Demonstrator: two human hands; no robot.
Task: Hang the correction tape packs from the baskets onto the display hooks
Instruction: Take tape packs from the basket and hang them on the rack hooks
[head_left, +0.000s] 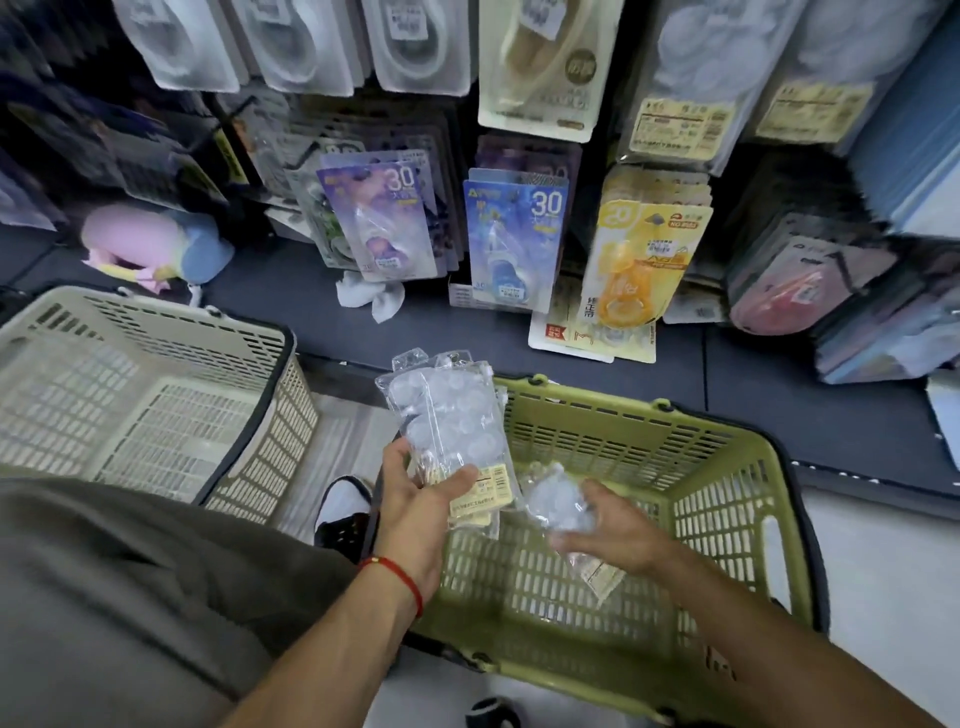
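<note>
My left hand (421, 493) grips the lower end of a small stack of clear correction tape packs (449, 415), held upright over the near-left corner of the green basket (727, 467). My right hand (608, 525) is inside that basket, its fingers curled round another clear pack (558, 501) with a yellow label end pointing down. Above, more packs of the same clear kind (685, 78) hang on the display hooks.
An empty beige basket (156, 364) stands at the left. Purple, blue and yellow tape packs (511, 239) hang low on the display. A plush toy (156, 244) and a crumpled tissue (371, 299) lie on the dark base shelf. My shoe (343, 512) is between the baskets.
</note>
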